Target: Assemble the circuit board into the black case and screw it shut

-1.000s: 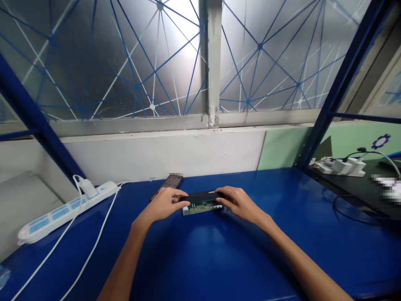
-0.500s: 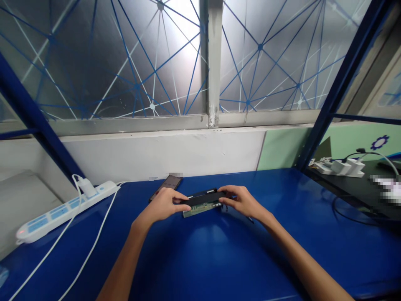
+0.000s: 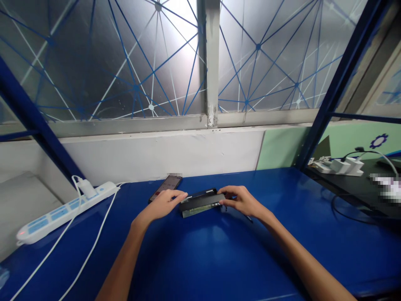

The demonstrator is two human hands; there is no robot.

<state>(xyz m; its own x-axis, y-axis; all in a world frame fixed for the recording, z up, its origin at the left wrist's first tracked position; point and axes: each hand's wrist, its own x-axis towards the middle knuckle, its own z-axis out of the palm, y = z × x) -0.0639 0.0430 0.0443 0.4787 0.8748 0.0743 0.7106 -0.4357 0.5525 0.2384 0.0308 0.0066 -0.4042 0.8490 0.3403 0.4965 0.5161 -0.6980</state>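
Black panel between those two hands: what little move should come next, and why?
Probably the left hand should take a firm grip on the left end of the black panel, so both ends are steadied. The right hand seems to pinch the right end, while the left appears only to rest near the far left corner, and a greenish strip shows along the near edge.

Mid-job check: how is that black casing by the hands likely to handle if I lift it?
The black casing will probably stay stiff, since its edges run straight. Circuit board shows along its near edge, so that side may be fragile. Being long and narrow, the casing might tilt if lifted only from the end the right hand grips.
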